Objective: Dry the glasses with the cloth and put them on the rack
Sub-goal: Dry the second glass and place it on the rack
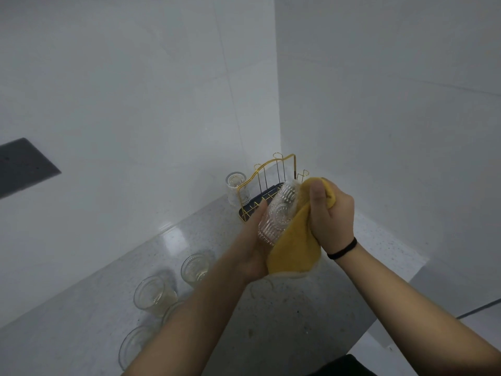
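My left hand [253, 240] grips a glass [279, 213], right hand [329, 213] clutches the cloth [294, 251] wiping it. One glass [236, 187] racked beyond; several wait below-left.

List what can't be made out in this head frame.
- Head view: the left hand's palm side, behind the held glass and yellow cloth.
- Glass mouth: covered by cloth and right hand.
- Rack base: blocked by glass and hands.
- Nearest counter glass: partly behind the left forearm.
- Whether any glass is wet: too blurred.
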